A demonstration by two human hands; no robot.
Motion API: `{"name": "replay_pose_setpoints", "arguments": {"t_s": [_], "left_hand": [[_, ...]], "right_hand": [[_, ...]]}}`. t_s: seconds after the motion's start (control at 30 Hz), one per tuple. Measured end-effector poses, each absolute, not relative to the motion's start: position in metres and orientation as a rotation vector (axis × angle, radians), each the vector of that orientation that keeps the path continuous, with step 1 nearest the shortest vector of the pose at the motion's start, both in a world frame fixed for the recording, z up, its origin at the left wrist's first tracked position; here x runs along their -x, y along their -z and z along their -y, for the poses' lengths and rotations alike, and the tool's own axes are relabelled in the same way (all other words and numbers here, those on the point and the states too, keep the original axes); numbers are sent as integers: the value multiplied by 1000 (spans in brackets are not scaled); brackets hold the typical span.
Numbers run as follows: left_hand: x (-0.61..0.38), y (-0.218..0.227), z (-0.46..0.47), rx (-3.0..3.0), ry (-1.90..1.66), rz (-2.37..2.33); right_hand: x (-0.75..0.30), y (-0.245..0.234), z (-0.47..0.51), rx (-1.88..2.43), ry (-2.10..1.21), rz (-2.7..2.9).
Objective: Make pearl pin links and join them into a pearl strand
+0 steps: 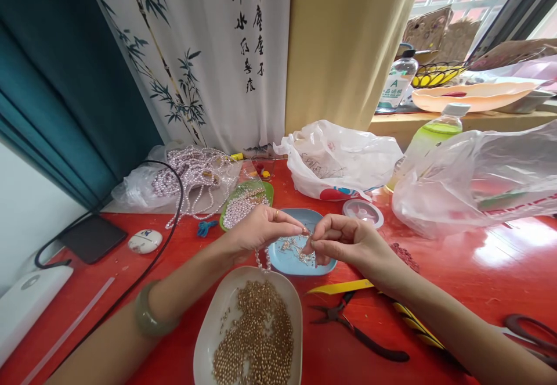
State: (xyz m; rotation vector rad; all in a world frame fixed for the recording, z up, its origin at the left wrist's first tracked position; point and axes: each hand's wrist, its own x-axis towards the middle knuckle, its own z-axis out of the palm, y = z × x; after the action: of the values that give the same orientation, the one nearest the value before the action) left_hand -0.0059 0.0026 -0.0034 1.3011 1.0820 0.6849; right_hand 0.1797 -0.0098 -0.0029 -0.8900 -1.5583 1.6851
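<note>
My left hand [265,226] is closed in a pinch over the blue tray [282,266]. A short strand of pale pearly beads [263,260] hangs beneath it, toward the rim of the cream tray. Facing it, my right hand [343,240] also pinches, its fingertips close to the left ones; what lies between them is too small to name. Thin metal pieces [292,248] lie in the blue tray below both hands. Nearer to me, the cream tray [204,338] holds many small gold beads [256,338].
Black-handled pliers [335,314] and a yellow cutter [342,287] lie below my right forearm, scissors [528,333] at far right. Behind are a green tray of beads [248,202], bead strands [191,170], plastic bags [339,153] and a bottle [435,132]. A black cable [180,193] loops at left.
</note>
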Motion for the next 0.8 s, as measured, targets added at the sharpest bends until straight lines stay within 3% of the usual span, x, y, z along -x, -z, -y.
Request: {"name": "replay_pose_setpoints", "arguments": {"t_s": [0.8], "left_hand": [[5, 4, 0, -1396, -720, -1043]], "right_hand": [[-177, 7, 7, 937, -1638, 1582]]}}
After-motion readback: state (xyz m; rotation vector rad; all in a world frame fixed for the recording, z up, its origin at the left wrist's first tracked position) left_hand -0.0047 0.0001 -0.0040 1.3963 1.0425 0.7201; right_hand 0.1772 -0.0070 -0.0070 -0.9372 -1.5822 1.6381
